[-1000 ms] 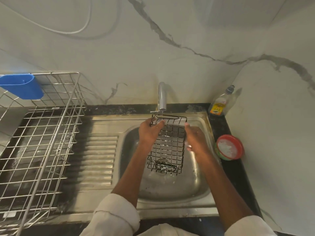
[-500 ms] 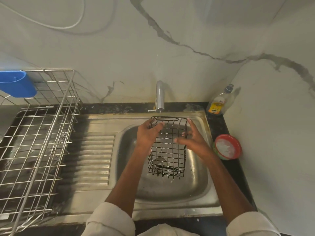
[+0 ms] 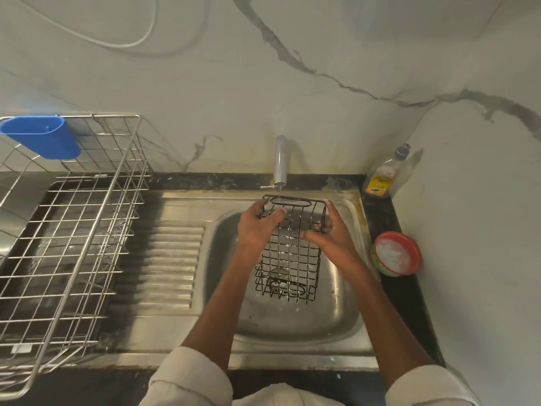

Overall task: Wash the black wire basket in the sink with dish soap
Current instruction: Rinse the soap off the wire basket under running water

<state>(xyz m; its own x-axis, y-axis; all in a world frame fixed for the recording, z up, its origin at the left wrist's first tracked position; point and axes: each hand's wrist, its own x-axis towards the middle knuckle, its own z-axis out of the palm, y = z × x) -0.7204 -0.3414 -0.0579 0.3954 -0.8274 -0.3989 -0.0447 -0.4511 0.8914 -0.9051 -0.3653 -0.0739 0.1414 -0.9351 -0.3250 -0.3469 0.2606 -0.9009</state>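
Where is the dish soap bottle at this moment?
In the head view, the dish soap bottle stands on the dark counter at the back right corner of the sink, against the wall, behind the red bowl.

Off to my left there's a big silver wire dish rack (image 3: 67, 230) sitting on the counter beside the ribbed drainboard (image 3: 172, 265), with a blue plastic cup holder (image 3: 41, 136) hooked on its back corner. On my right, a red-rimmed round tub (image 3: 396, 253) of white stuff sits on the black countertop (image 3: 407, 303). The wall (image 3: 322, 39) behind is pale marble-look with grey veins, and a white cable (image 3: 117, 42) loops across the top left.
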